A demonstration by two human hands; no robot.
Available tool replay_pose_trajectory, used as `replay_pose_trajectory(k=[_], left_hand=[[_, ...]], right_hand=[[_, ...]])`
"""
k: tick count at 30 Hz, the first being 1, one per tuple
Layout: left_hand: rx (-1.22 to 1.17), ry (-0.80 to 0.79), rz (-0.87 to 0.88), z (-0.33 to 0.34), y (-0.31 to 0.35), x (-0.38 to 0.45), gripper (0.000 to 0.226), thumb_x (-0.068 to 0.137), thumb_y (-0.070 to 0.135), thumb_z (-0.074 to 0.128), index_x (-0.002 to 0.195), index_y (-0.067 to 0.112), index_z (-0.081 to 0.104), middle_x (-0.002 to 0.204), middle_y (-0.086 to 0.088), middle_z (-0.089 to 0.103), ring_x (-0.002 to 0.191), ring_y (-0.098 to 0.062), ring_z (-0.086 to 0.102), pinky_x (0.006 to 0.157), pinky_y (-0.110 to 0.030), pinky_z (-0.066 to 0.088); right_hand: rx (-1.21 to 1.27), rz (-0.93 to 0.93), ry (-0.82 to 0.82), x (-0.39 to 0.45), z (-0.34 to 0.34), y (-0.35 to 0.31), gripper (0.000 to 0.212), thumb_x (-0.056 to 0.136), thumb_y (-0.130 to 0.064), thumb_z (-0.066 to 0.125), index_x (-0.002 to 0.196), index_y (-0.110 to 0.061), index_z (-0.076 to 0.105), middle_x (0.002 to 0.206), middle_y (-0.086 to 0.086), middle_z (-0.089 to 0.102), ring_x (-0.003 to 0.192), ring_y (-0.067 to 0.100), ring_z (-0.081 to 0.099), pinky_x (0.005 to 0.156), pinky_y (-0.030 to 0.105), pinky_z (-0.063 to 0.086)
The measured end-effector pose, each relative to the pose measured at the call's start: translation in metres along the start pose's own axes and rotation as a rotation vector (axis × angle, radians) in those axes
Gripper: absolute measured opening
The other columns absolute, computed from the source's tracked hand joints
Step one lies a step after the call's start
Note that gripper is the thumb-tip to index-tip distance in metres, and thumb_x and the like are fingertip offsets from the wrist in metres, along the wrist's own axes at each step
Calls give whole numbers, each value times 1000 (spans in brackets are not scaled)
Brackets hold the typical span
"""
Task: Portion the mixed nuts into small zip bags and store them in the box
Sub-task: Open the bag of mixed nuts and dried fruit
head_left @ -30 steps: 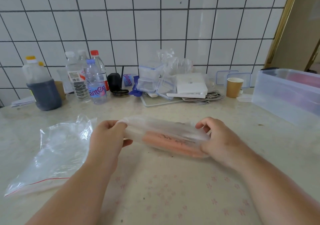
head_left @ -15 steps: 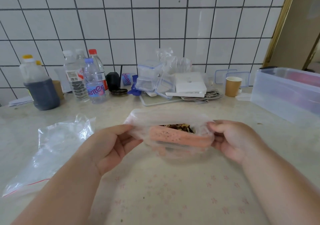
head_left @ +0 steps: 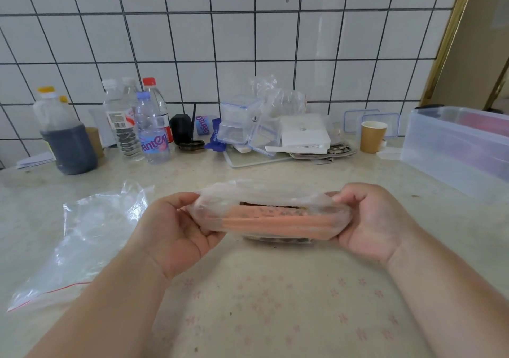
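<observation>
Two hands: hold one bag between them
Nut bag (head_left: 271,216): just above the counter (head_left: 275,316), mouth parted, nuts visible inside
Left hand (head_left: 176,228): pinches its left end
Right hand (head_left: 369,220): pinches its right end
Box (head_left: 454,151): far right

Along the white tiled wall (head_left: 248,41) we see a dark-liquid jug (head_left: 64,134), three water bottles (head_left: 137,126), a black object (head_left: 180,129), stacked clip-lid containers (head_left: 238,121), a white box (head_left: 304,134) and a paper cup (head_left: 372,136)

Two bare forearms, no sleeves visible
</observation>
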State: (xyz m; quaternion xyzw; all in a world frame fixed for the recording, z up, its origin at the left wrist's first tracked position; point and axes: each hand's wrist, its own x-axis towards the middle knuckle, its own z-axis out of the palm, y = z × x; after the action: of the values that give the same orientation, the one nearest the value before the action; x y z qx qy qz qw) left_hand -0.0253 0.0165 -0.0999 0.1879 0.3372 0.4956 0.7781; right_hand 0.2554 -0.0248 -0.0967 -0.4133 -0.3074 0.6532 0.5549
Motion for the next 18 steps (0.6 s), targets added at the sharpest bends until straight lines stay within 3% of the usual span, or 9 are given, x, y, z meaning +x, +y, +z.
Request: replay_pose_trajectory(k=[3,5,7,9,12,13,15,18], left_hand=[[2,14,15,1,-2,1,30,73,4,57,102,0,65,109,-19,76,83,-34,78,76,-54,62],[9,31,14,1,-3,3,31,71,3,61,101,0,64,104,-19,76,80,-34,78,73,-50,63],[6,35,5,1,-4,3,36,70,1,62,106,-1,63,108,-21,75,82,-35,78,71,-49,64],[8,37,-5,2,-5,3,41,70,1,62,111,-2,61,116,-24,73,87,-37,77,72,-50,64],[87,54,36,2,-8,4,29,73,2,62,102,-2,61,87,-20,75,67,-32,74,64,-44,65],[132,76,69,2,-8,5,22,79,2,63,100,-1,60,79,-18,73,61,-30,73,60,-41,64],[257,115,145,3,-9,7,18,90,9,67,105,-1,63,84,-16,77,67,-28,76,61,-40,65],[507,127,251,1,-8,5,48,75,37,85,104,2,69,89,-14,79,79,-27,78,69,-41,65]], right_hand=[[-110,-129,5,-1,-1,-1,13,60,1,62,55,-10,69,66,13,66,58,26,67,55,38,57],[-268,-182,31,-3,-1,0,3,60,-11,74,61,-12,71,65,9,65,56,18,65,55,32,54],[-362,-184,93,-2,-2,1,20,61,-23,76,74,-8,71,70,9,65,60,17,64,60,31,51],[-293,-126,191,1,-2,3,38,69,-30,76,94,-1,71,83,12,68,69,21,66,64,32,54],[-154,2,254,2,2,6,38,88,-32,71,106,1,69,99,16,75,83,31,74,71,42,62],[-176,2,267,4,2,7,38,90,-35,69,106,0,70,99,17,76,86,33,75,77,46,62],[-276,-64,304,5,0,7,40,84,-44,74,94,-5,74,93,12,77,84,31,74,87,45,58],[-448,-147,232,0,1,4,44,52,-52,89,71,-18,69,79,5,71,73,23,64,75,40,46]])
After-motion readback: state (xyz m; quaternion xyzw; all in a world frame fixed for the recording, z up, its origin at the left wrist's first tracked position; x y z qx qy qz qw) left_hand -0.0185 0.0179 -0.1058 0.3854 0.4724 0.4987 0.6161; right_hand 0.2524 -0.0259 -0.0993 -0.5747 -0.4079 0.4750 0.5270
